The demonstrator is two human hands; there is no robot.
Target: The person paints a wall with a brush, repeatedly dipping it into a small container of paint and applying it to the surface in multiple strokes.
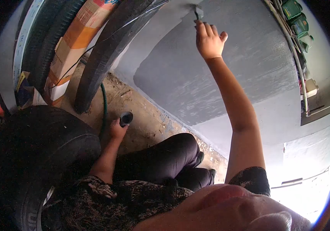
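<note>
Tipping was risked: the small black round cup (125,118), gripped unwatched by the left hand (117,129); the thin dark brush (197,14), by the right hand (210,40).

Floor (149,119): bare brown concrete, dusty, with flecks and grit along the foot of the grey wall (219,127).
Green hose (104,102): lying on the floor, passing the leaning tyre's base.
Leaning tyre (99,65): standing on edge, tilted.
Cardboard box (67,54): upright, left of it.
Big tyre (38,150): nearest, far left.
</note>
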